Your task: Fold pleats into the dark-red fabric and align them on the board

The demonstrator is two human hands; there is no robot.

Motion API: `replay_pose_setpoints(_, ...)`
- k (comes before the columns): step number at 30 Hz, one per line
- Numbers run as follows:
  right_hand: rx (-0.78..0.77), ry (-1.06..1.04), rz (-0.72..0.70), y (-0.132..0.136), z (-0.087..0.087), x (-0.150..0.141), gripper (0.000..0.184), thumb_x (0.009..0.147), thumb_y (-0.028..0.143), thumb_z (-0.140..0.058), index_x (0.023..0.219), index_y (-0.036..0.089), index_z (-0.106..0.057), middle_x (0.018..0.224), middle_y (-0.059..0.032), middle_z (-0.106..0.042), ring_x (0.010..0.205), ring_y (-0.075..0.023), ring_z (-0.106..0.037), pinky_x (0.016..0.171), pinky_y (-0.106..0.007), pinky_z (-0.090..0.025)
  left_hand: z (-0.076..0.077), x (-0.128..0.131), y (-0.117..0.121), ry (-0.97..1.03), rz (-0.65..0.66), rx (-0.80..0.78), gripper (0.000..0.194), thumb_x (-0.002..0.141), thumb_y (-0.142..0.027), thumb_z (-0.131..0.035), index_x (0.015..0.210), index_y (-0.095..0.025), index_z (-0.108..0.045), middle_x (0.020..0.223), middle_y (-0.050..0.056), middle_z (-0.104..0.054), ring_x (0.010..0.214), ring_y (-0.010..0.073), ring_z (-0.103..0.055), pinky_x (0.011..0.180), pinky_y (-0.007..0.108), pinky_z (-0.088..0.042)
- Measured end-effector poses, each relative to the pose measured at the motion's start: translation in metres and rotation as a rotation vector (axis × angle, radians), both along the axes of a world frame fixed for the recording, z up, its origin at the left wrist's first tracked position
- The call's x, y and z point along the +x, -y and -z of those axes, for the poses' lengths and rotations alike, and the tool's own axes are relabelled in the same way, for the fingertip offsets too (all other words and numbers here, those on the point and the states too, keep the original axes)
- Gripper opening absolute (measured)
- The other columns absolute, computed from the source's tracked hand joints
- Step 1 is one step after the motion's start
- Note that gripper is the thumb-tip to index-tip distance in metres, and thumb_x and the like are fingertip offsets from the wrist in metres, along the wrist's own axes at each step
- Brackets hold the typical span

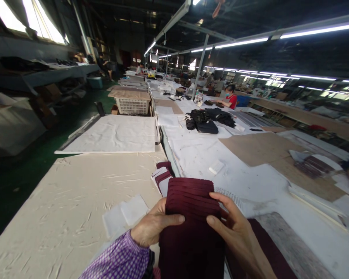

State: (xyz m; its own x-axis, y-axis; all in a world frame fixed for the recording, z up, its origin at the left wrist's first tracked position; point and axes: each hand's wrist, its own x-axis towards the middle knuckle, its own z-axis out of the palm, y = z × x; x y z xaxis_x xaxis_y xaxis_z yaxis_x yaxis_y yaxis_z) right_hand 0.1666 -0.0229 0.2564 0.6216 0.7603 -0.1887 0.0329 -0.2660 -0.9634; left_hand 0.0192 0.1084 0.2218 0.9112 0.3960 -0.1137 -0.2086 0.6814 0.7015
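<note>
A stack of dark maroon fabric pieces [192, 240] is held up in front of me, its upper edges fanned into stepped layers. My left hand [159, 223] grips the stack's left side, thumb lying across the front and fingers hidden behind. On the right side, my right hand [232, 223] holds it too, with the thumb on the front and the index finger at the edge of the upper layers. Just beyond the stack lie smaller maroon and white pieces [163, 176]. More maroon fabric [269, 248] rests on the table beneath my right forearm.
A cream-covered table [75, 193] spreads to the left, with thin white sheets [133, 209] on it. Black garments [206, 120] lie farther along the white table [192, 151]. Beyond them, a person in red [232, 100] works. A plastic basket [133, 105] stands ahead.
</note>
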Motion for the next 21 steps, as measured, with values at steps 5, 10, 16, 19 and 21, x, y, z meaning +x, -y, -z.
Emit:
replay_pose_setpoints(5, 0.088, -0.170, -0.039, 0.001, -0.001, -0.005, 0.049, 0.069, 0.044, -0.077, 0.109, 0.023, -0.060, 0.104, -0.0081, -0.070, 0.097, -0.0261, -0.066, 0.081, -0.037, -0.054, 0.001, 0.000, -0.001, -0.005, -0.026, 0.008, 0.038, 0.069, -0.010, -0.074, 0.107, -0.017, -0.071, 0.096, 0.009, -0.076, 0.087, 0.0235, -0.071, 0.082, 0.033, -0.054)
replay_pose_setpoints(10, 0.107, -0.135, 0.007, 0.001, -0.002, -0.004, 0.055, 0.068, 0.046, -0.078, 0.115, 0.026, -0.057, 0.115, -0.0063, -0.066, 0.105, -0.0241, -0.062, 0.087, -0.034, -0.050, 0.002, 0.000, -0.001, -0.001, -0.006, 0.004, 0.040, 0.069, -0.009, -0.074, 0.108, -0.017, -0.071, 0.097, 0.009, -0.076, 0.092, 0.0245, -0.070, 0.084, 0.034, -0.054)
replay_pose_setpoints(16, 0.115, -0.107, -0.027, 0.000, -0.012, 0.000, 0.050, 0.071, 0.046, -0.076, 0.113, 0.028, -0.057, 0.112, -0.0047, -0.067, 0.101, -0.0219, -0.062, 0.084, -0.032, -0.051, 0.002, 0.000, -0.001, -0.001, 0.010, 0.031, 0.041, 0.069, -0.009, -0.074, 0.109, -0.017, -0.070, 0.101, 0.009, -0.076, 0.092, 0.0242, -0.070, 0.086, 0.035, -0.053)
replay_pose_setpoints(19, 0.123, -0.140, -0.029, 0.000, -0.014, 0.000, 0.050, 0.071, 0.046, -0.076, 0.113, 0.027, -0.056, 0.110, -0.0051, -0.067, 0.100, -0.0220, -0.063, 0.083, -0.032, -0.052, 0.001, -0.001, -0.001, -0.008, 0.020, 0.042, 0.042, 0.068, -0.011, -0.075, 0.108, -0.017, -0.071, 0.102, 0.009, -0.075, 0.091, 0.0238, -0.070, 0.086, 0.033, -0.053)
replay_pose_setpoints(21, 0.124, -0.150, -0.037, 0.000, -0.013, 0.000, 0.050, 0.071, 0.046, -0.076, 0.112, 0.027, -0.056, 0.110, -0.0061, -0.068, 0.098, -0.0229, -0.064, 0.082, -0.034, -0.053, 0.001, -0.001, -0.001, -0.015, 0.026, 0.044, 0.042, 0.067, -0.011, -0.075, 0.109, -0.017, -0.070, 0.101, 0.009, -0.075, 0.090, 0.0245, -0.071, 0.086, 0.035, -0.053)
